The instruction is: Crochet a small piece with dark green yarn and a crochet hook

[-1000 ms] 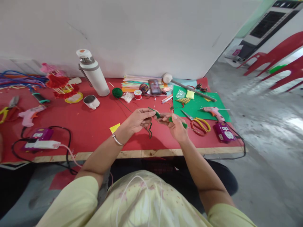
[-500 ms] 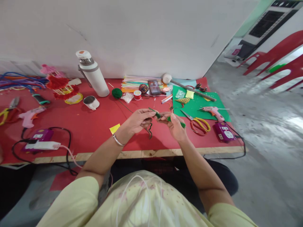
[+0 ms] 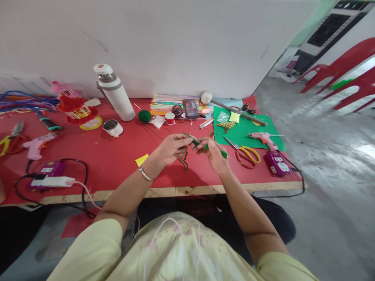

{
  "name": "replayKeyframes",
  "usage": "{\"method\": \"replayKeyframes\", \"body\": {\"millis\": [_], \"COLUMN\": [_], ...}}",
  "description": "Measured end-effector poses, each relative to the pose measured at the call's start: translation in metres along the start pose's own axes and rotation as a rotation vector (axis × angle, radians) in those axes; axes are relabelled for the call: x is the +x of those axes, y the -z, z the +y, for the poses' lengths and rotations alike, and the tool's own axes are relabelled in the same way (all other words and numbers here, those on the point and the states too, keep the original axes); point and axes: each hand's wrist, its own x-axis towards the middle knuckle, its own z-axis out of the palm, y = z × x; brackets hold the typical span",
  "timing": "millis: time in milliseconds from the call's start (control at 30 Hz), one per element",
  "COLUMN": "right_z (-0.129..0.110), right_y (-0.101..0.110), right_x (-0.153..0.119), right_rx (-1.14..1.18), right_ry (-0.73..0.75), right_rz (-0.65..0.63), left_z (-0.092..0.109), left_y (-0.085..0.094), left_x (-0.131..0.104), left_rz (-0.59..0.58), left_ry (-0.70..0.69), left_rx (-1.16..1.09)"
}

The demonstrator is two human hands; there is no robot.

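Note:
My left hand point(image 3: 171, 149) pinches a small piece of green crochet work point(image 3: 195, 143) between thumb and fingers. A dark green yarn tail point(image 3: 185, 160) dangles below those fingers. Closed around a crochet hook point(image 3: 224, 154) with a green handle, my right hand point(image 3: 216, 156) holds its tip at the crochet work. Both hands are close together above the red tabletop point(image 3: 117, 168). From the left hand a strand runs back to the ball of green yarn point(image 3: 144, 116). The hook's tip is partly hidden by the fingers.
Scissors point(image 3: 243, 153) and a pink glue gun point(image 3: 263, 138) lie to the right, by a purple power socket point(image 3: 277, 163). A white flask point(image 3: 117, 97) and a mug point(image 3: 113, 128) stand at back left. Cords point(image 3: 86, 171) trail over the left front edge.
The right hand and crochet hook have shifted slightly left, and the hook's handle has tilted a little. The left hand keeps its hold almost unmoved.

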Motion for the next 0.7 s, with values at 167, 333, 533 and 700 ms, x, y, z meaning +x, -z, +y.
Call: {"method": "replayKeyframes", "body": {"millis": [167, 333, 533, 700], "right_z": [-0.003, -0.011, -0.030, -0.044], "right_y": [-0.006, -0.015, -0.018, -0.011], "right_x": [0.001, -0.003, -0.014, -0.022], "right_rx": [-0.019, -0.093, -0.034, -0.177], "right_ry": [0.013, 0.099, 0.029, 0.127], "right_rz": [0.021, 0.104, 0.046, 0.049], "left_z": [-0.001, 0.000, 0.006, 0.013], "left_y": [-0.007, -0.015, -0.029, -0.045], "left_x": [-0.002, -0.009, -0.022, -0.028], "left_rz": [0.034, 0.127, 0.214, 0.213], "left_ry": [-0.070, -0.132, -0.394, -0.491], "left_rx": [0.043, 0.122, 0.435, 0.673]}}
